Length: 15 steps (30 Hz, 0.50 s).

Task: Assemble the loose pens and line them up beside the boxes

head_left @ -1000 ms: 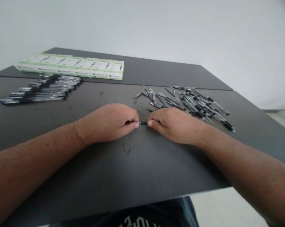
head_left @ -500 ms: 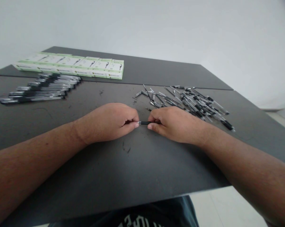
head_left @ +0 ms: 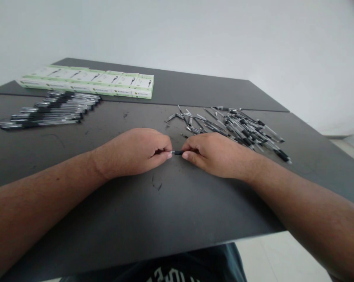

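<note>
Between my two hands, just above the grey table, is a pen (head_left: 177,152) with a black grip and a clear section. My left hand (head_left: 141,150) pinches its left end between thumb and fingers. On the black grip at the other end, the thumb and fingers of my right hand (head_left: 215,154) are closed. Most of the pen is hidden inside the hands; only a short middle stretch shows. Just beyond my right hand lies a loose pile of pens and pen parts (head_left: 244,127), black and clear.
At the left lies a row of pens (head_left: 51,109) side by side. Behind it stand several green-and-white boxes (head_left: 106,82) in a line. Thin refills and small clips (head_left: 191,117) lie scattered at the pile's left. The table's (head_left: 153,219) front edge runs close to my body.
My right hand has shifted slightly left along the pen, so less of the black grip shows between the hands. My left hand has hardly moved.
</note>
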Motion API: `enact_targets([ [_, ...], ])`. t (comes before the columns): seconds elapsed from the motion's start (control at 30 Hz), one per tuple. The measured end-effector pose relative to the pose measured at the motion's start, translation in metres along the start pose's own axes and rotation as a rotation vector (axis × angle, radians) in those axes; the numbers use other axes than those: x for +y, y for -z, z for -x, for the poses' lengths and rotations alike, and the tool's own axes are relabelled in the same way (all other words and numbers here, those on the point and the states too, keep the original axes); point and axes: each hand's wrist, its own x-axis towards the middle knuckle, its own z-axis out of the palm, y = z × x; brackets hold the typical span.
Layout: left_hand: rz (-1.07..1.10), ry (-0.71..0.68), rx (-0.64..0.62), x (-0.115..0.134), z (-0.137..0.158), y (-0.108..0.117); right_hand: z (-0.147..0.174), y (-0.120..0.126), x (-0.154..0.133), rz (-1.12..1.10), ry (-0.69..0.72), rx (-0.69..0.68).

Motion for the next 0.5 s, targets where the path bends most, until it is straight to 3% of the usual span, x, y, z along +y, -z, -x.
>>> enact_targets([
  [0.5,-0.001,0.015,-0.015,0.0013,-0.0020,0.0011,0.0003,0.0001,-0.0010,0.033,-0.021,-0.023],
])
